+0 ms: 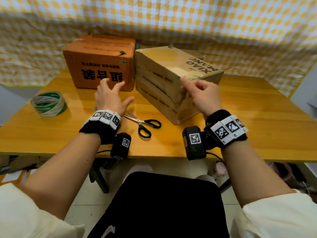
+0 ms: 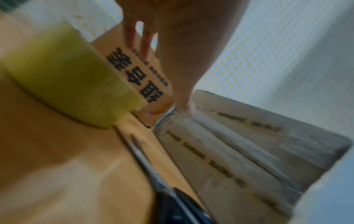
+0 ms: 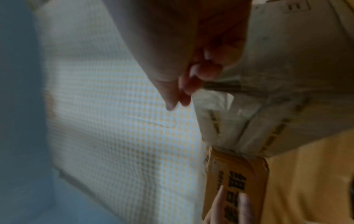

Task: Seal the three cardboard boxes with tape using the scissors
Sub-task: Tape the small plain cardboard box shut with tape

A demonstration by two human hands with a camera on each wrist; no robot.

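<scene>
An orange printed box (image 1: 99,64) and a brown box (image 1: 171,79) stand side by side at the back of the wooden table (image 1: 51,134). The top of another orange box (image 1: 106,37) shows behind the first. My left hand (image 1: 111,95) hovers with spread fingers in front of the orange box (image 2: 134,72), holding nothing. My right hand (image 1: 202,93) is at the brown box's near top corner with curled fingers. In the right wrist view its thumb and forefinger tips (image 3: 184,94) lie close together beside the shiny taped edge (image 3: 220,106); nothing shows between them. The black-handled scissors (image 1: 144,123) lie between my wrists.
A green-and-white tape roll (image 1: 48,103) lies on the table's left side, blurred yellow-green in the left wrist view (image 2: 67,75). A checked yellow cloth (image 1: 171,18) hangs behind the boxes. The table's front edge runs just below my wrists.
</scene>
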